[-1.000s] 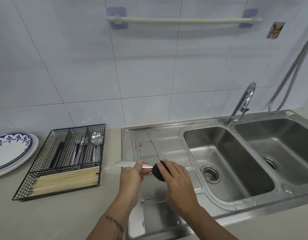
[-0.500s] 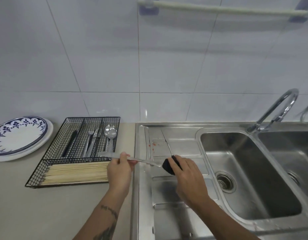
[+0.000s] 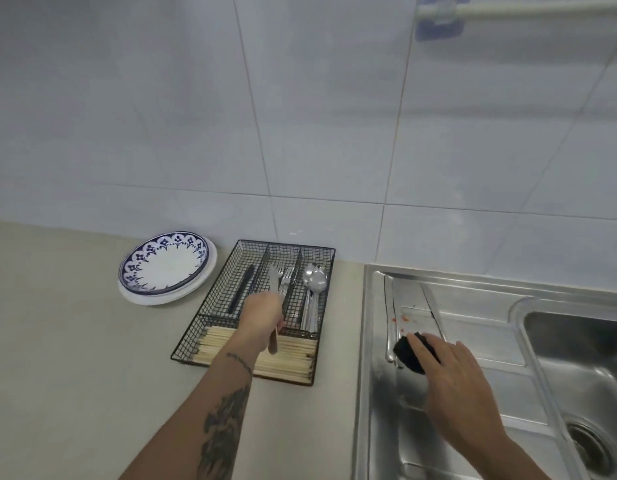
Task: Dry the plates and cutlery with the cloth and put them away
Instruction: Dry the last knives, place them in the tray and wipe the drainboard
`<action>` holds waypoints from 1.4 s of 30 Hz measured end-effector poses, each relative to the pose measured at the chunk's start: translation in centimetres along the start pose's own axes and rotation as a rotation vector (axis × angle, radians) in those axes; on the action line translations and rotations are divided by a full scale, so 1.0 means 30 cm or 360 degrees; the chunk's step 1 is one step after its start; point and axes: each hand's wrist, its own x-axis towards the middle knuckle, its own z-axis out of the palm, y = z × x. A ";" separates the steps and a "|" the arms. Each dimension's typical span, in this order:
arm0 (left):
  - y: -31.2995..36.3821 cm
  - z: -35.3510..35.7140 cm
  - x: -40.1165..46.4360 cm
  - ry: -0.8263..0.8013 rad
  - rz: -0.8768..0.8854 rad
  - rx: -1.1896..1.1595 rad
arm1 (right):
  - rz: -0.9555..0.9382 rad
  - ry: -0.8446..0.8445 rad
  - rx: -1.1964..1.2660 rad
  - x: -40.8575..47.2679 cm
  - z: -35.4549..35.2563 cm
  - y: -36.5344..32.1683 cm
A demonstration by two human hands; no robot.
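Beige countertop (image 3: 75, 358) is shown beside a steel sink (image 3: 480, 344). A knife (image 3: 274, 306) is gripped in the left hand (image 3: 262, 317) over the wire cutlery tray (image 3: 321, 341), near stacked plates (image 3: 166, 268). A dark cloth (image 3: 409, 351) is clasped by the right hand (image 3: 456, 389) on the drainboard.

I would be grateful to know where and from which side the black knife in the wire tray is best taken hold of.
Take the black knife at its near end, coming from above. It lies flat and lengthwise, alone in the leftmost compartment of the wire tray, so the mesh walls block a sideways approach. The left hand, holding a piece of cutlery, is right beside that end.
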 end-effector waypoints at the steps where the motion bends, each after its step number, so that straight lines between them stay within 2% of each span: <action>1: 0.011 -0.017 0.017 0.0013 0.0021 0.0058 | -0.0012 0.0021 -0.0001 0.001 0.008 -0.005; 6: 0.026 -0.044 0.096 -0.0025 0.0229 0.0122 | 0.0008 -0.0065 -0.0021 -0.002 0.075 0.018; 13: 0.044 -0.077 0.207 0.0262 0.0366 0.0133 | 0.0032 0.0121 -0.0055 0.016 0.127 0.066; 20: 0.017 -0.161 0.311 0.0363 0.0385 0.0581 | -0.0005 0.0248 -0.0092 0.025 0.148 0.091; 34: 0.006 -0.113 0.402 0.0332 0.0401 0.0676 | 0.0224 0.0009 0.0029 0.001 0.099 0.101; 39: 0.051 -0.047 0.282 0.0411 0.0732 0.0809 | 0.0365 -0.0025 0.0099 -0.008 0.075 0.136; 42: 0.055 0.091 0.145 0.0286 0.1057 0.0729 | 0.0454 -0.0038 0.0140 -0.014 0.069 0.162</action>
